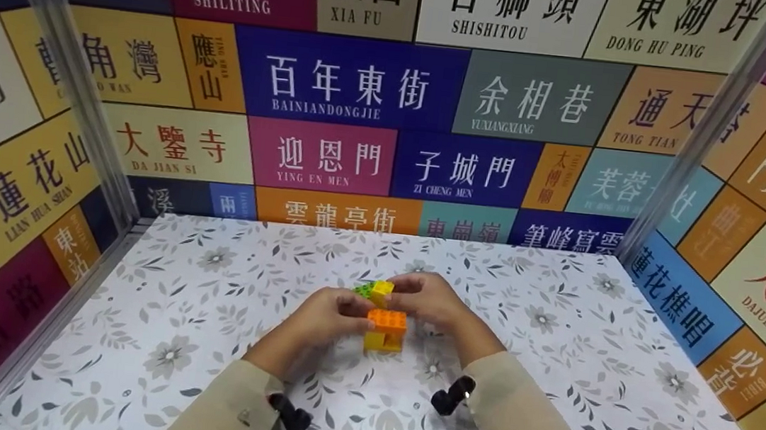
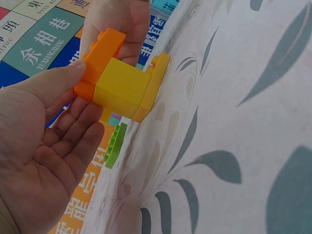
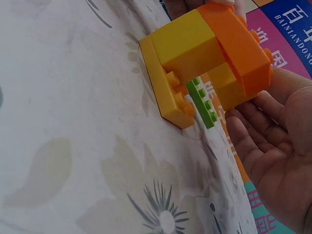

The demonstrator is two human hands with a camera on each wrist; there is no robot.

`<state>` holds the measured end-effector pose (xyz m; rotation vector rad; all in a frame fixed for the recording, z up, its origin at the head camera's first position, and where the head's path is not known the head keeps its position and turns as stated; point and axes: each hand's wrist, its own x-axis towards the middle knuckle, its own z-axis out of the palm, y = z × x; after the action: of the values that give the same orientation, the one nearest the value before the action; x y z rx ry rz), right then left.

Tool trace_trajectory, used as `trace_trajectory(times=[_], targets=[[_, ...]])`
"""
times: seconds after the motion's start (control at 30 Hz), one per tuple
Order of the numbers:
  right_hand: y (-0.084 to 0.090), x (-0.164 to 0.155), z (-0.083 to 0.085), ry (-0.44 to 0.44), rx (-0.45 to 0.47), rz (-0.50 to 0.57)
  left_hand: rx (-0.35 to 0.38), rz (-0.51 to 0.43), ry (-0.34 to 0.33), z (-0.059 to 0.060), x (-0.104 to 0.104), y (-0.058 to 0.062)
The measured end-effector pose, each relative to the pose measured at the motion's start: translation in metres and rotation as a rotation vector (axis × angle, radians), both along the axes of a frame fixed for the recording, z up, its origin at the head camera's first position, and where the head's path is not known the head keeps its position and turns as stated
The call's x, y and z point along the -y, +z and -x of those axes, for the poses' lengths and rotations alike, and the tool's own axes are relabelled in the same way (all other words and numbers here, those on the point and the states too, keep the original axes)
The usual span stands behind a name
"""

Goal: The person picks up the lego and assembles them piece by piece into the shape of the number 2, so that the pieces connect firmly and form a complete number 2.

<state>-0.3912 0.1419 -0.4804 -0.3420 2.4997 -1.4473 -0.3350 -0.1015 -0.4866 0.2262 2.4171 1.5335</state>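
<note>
A small stack stands on the table: an orange brick [image 1: 387, 320] on a yellow block [image 2: 123, 82], which sits at one end of an amber-yellow base piece [image 3: 165, 92]. One end of the orange brick overhangs the base's bare studs. My left hand [image 1: 333, 316] pinches the orange brick at its left end, thumb along its side. Behind the stack, my right hand [image 1: 428, 297] holds another yellow brick [image 1: 382, 291] between thumb and fingers; in the right wrist view the orange brick partly hides it. A green studded piece [image 3: 202, 102] lies just beyond, partly hidden.
The table [image 1: 196, 366] has a white cover printed with grey leaves and flowers. Panels with large printed characters [image 1: 347, 83] stand at the back and both sides. Both sleeves carry small black wrist cameras [image 1: 453, 395].
</note>
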Motion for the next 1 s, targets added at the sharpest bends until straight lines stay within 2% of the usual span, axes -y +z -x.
trace_trajectory(times=[0.17, 0.53, 0.77, 1.0], targets=[[0.009, -0.004, -0.008, 0.003, -0.024, 0.002, -0.012, -0.003, -0.003, 0.000, 0.000, 0.000], [0.018, -0.015, -0.023, 0.033, -0.052, 0.122, -0.032, 0.037, -0.010, 0.000, -0.001, 0.000], [0.019, -0.022, -0.028, 0.062, -0.044, 0.156, -0.004, 0.047, -0.002, 0.000, -0.002, 0.000], [0.021, -0.028, -0.033, 0.091, -0.035, 0.161, 0.008, 0.017, 0.004, -0.001, -0.002, 0.002]])
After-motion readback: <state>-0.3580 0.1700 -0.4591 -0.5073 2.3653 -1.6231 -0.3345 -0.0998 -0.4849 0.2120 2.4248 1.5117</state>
